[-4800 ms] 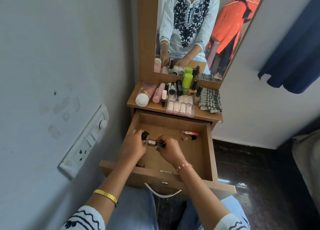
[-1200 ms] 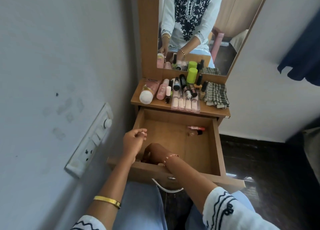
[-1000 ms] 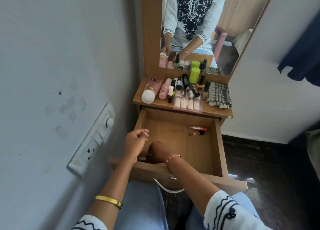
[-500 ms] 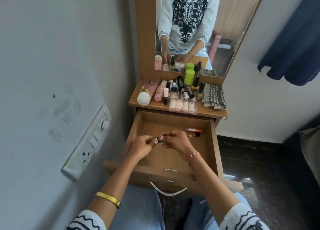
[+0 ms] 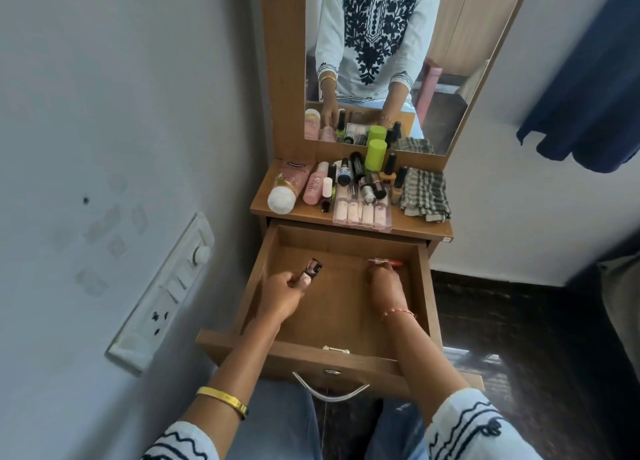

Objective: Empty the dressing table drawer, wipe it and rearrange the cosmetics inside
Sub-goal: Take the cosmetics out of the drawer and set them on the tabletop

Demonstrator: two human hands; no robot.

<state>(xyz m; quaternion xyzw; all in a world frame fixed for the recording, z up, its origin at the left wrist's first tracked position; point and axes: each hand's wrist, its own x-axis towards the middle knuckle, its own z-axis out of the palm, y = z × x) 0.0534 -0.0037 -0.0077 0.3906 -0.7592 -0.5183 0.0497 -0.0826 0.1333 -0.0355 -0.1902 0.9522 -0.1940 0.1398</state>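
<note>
Fingers of the left hand (image 5: 282, 291) are curling tightly around a small dark-capped bottle (image 5: 310, 270) over the open drawer (image 5: 424, 286), while the right hand (image 5: 382, 281) is reaching for a red tube (image 5: 391, 261) at the drawer's back (its fingers' spread cannot be told); cosmetics (image 5: 349, 186) are crowding the tabletop beside a checked cloth (image 5: 424, 193).

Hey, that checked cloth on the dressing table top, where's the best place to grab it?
Pinch the cloth at its front right edge, coming from the right: it lies folded flat there, overhanging nothing, while bottles crowd its left side.
</note>
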